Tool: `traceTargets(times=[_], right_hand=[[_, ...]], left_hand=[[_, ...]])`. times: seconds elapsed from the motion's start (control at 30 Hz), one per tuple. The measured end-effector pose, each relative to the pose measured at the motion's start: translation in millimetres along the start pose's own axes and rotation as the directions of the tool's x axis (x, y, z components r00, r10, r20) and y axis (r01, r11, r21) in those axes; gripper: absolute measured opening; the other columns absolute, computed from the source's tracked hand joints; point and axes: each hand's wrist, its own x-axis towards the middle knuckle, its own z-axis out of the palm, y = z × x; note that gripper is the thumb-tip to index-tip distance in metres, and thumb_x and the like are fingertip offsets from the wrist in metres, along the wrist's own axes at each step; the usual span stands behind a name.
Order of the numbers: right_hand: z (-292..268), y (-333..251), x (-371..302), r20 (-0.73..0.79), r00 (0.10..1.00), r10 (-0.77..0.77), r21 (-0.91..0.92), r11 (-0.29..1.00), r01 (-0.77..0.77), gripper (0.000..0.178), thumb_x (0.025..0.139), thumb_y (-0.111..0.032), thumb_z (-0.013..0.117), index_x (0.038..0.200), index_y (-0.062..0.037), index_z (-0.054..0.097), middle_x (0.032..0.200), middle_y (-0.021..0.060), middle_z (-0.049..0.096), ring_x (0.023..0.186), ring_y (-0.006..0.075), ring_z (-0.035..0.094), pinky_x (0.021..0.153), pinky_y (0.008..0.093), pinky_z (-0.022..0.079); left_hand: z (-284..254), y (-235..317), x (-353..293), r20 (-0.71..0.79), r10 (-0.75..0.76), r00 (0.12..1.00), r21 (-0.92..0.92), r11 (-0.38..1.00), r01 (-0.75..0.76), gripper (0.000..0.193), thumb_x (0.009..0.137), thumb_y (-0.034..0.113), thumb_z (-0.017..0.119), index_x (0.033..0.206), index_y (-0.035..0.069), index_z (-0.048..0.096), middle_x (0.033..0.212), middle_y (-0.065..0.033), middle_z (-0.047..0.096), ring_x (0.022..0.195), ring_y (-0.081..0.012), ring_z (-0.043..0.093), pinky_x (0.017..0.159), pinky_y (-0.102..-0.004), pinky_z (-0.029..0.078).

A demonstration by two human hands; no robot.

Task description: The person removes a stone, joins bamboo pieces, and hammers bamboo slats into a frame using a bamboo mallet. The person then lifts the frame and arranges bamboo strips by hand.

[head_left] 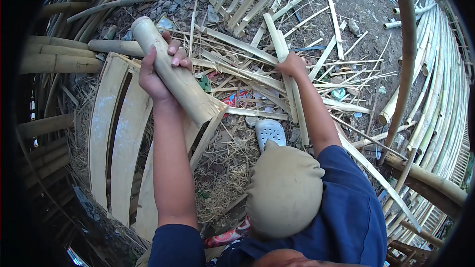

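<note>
My left hand (pixel 157 75) is wrapped round a thick, short bamboo log (pixel 179 81), which slants over a low structure of wide flat bamboo slats (pixel 129 160). The log's lower end is close to the corner of that structure, but I cannot tell if they touch. Farther right, my right hand (pixel 293 64) is closed on a pale split bamboo strip (pixel 275 35). The strip runs up past the fingers and down along the forearm. More than one strip may be in that grip; the fingers are partly hidden.
Split strips and thin slivers (pixel 341 86) litter the ground. Long bamboo poles (pixel 440 99) are stacked at the right, behind an upright pole (pixel 408 44). Bamboo rails (pixel 59 63) stick out at the left. My knee (pixel 284 193) and perforated clog (pixel 270 132) are in the lower middle.
</note>
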Motion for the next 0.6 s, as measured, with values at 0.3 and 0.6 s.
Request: traceTargets(times=[0.3, 0.6], right_hand=[[4, 5, -7, -0.022, 1.0, 0.015, 0.173, 0.985, -0.011, 0.074, 0.062, -0.035, 0.087, 0.117, 0.0078, 0.06, 0.114, 0.028, 0.07, 0.103, 0.0369, 0.071, 0.091, 0.043, 0.056], [-12, 12, -74, -0.018, 1.0, -0.012, 0.323, 0.946, 0.017, 0.088, 0.062, -0.033, 0.089, 0.132, 0.004, 0.051, 0.119, 0.0266, 0.068, 0.108, 0.0391, 0.069, 0.093, 0.0443, 0.055]], left_hand=[[0, 1, 0, -0.003, 0.007, 1.0, -0.017, 1.0, -0.007, 0.048, 0.092, 0.028, 0.065, 0.13, 0.003, 0.049, 0.093, -0.0064, 0.05, 0.074, -0.015, 0.053, 0.073, -0.0321, 0.053], [5, 0, -1, -0.016, 0.012, 1.0, 0.02, 1.0, -0.012, 0.047, 0.093, 0.028, 0.064, 0.13, 0.004, 0.048, 0.093, -0.0066, 0.05, 0.074, -0.0155, 0.054, 0.073, -0.0322, 0.054]])
